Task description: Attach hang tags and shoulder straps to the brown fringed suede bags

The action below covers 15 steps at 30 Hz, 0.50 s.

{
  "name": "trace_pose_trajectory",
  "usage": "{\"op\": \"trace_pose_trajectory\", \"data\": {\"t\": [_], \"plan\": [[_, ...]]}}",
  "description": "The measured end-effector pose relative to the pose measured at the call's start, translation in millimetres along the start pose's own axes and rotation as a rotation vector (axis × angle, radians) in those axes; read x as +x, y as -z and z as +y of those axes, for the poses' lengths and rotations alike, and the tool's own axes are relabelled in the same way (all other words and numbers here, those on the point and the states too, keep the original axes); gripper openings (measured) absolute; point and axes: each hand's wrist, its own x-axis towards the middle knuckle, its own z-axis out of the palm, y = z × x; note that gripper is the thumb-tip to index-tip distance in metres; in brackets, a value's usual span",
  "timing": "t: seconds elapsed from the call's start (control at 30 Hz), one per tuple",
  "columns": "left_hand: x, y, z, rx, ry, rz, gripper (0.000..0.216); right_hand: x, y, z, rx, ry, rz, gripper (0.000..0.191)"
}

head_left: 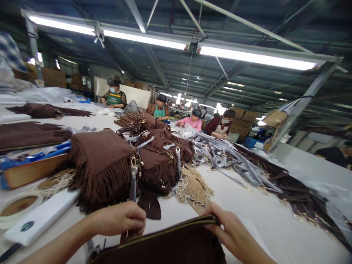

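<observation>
A dark brown bag [167,244] with a brass zipper along its top edge lies at the bottom, nearest me; the picture cuts off its lower part. My right hand [224,225] pinches its right corner at the zipper's end, thumb on the near side. Above the zipper's left half, my left hand [123,219] is closed with curled fingers. A narrow brown strip shows just below those fingers, but what they grip is hidden. Beyond my hands sit fringed brown bags [103,156] with gold clasps, and a pile of tan paper tags [195,187] with white strings.
Grey-wrapped straps [220,156] and dark brown straps [291,183] with gold hooks spread across the right side. At left are a tape roll [38,203], a white bar-shaped device [41,218] and a wooden tray [35,170]. Several people work farther back beneath strip lights.
</observation>
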Motion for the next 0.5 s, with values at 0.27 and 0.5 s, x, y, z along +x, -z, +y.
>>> {"op": "trace_pose_trajectory", "data": {"t": [0.27,0.5], "plan": [[-24.0,-1.8,37.7,0.139,-0.102,0.151,0.017,26.1,29.8,-38.0,-0.053,0.053,0.148,0.010],[-18.3,-6.6,24.1,0.018,0.012,0.076,0.035,27.2,17.1,-34.5,-0.019,0.059,0.177,0.008]]}}
